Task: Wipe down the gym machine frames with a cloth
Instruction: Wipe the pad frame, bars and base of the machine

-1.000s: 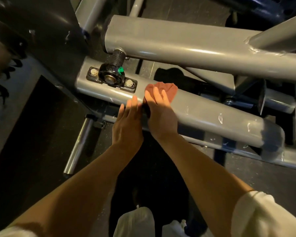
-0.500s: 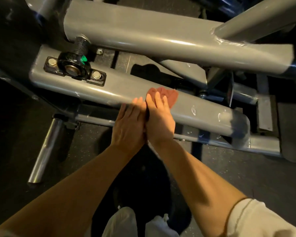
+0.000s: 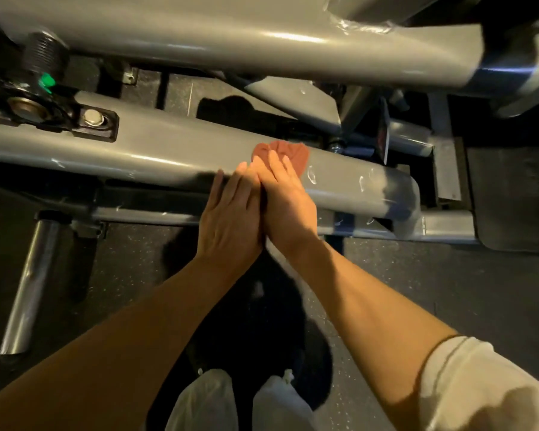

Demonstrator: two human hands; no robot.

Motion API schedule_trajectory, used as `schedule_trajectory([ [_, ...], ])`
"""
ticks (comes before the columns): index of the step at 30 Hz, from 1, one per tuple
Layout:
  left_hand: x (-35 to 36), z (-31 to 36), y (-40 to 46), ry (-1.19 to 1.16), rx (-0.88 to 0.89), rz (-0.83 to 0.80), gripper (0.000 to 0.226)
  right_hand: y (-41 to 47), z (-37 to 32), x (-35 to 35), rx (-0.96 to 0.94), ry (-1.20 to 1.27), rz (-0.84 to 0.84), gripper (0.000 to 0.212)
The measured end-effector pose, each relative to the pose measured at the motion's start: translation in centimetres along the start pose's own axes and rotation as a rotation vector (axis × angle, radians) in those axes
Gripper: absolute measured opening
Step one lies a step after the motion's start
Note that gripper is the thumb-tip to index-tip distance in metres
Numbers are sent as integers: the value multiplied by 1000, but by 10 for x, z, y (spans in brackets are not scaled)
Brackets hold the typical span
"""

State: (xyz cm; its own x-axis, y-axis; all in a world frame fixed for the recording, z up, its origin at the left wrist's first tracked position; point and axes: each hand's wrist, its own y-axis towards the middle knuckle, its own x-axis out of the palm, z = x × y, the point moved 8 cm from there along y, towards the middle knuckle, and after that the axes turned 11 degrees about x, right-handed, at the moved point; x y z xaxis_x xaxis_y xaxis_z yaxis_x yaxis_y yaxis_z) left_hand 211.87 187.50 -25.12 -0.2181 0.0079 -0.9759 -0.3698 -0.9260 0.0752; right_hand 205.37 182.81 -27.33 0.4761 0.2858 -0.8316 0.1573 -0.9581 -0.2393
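**Cloth pinned under the right hand on the lower frame beam**

A rust-red cloth [image 3: 282, 155] lies bunched on top of the lower grey frame beam [image 3: 156, 150], toward the beam's right portion. Only its far edge shows; the rest is covered by the right hand [image 3: 285, 202], whose straight fingers press down flat on it, fingertips reaching onto the fabric. The cloth pokes out just beyond and slightly to the right of those fingertips.

The left hand [image 3: 231, 219] lies alongside the right one, touching it along the inner edge, its fingers also straight and close together, resting against the near face of the same beam. It holds nothing, and none of the cloth shows under it. Both bare forearms run down toward the bottom of the view; a white sleeve [image 3: 479, 387] covers the right upper arm.

Just right of the cloth, the beam's paint carries pale scuff marks [image 3: 311, 177]. At the beam's left end sits a black bearing block [image 3: 28, 107] bolted down with a silver bolt [image 3: 94, 119], bearing a small green fitting [image 3: 46, 80] and a threaded black stem above it. A thicker upper grey beam [image 3: 231, 38] crosses the top of the view, well apart from the hands. Lower left, a bare metal peg [image 3: 28, 284] projects toward the viewer over the dark speckled floor [image 3: 417, 290].
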Motion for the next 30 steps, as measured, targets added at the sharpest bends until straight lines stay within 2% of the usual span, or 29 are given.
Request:
schedule_trajectory([
  [2,9,6,4,-7,20,-42,66,0,31,-8,-18,-56,-30,66],
  [5,18,11,12,43,40,-143,76,-1,83,-31,156,-93,46,74],
  [7,24,18,20,69,46,-169,81,0,91,-35,254,-75,82,78],
  [10,29,26,29,67,36,-146,83,2,76,-24,348,-5,109,66],
  [12,28,28,31,37,21,-101,77,1,60,-18,243,11,118,55],
  [14,27,28,31,16,23,-112,76,-3,60,-19,87,2,73,60],
  [16,29,27,31,29,26,-172,80,-5,84,-29,40,-94,24,70],
  [19,31,27,30,70,23,-213,84,2,129,-48,270,-144,50,78],
  [21,33,29,32,71,4,-201,84,5,130,-48,382,-130,83,76],
  [23,34,31,34,40,-28,-175,80,9,102,-36,331,-102,78,63],
  [25,33,31,35,-10,-51,-105,72,14,64,-23,148,-61,107,51],
  [28,33,32,35,-8,-53,-87,70,14,59,-17,-45,-95,83,53],
  [30,35,32,33,0,-61,-154,81,3,93,-22,-9,-107,27,61],
])
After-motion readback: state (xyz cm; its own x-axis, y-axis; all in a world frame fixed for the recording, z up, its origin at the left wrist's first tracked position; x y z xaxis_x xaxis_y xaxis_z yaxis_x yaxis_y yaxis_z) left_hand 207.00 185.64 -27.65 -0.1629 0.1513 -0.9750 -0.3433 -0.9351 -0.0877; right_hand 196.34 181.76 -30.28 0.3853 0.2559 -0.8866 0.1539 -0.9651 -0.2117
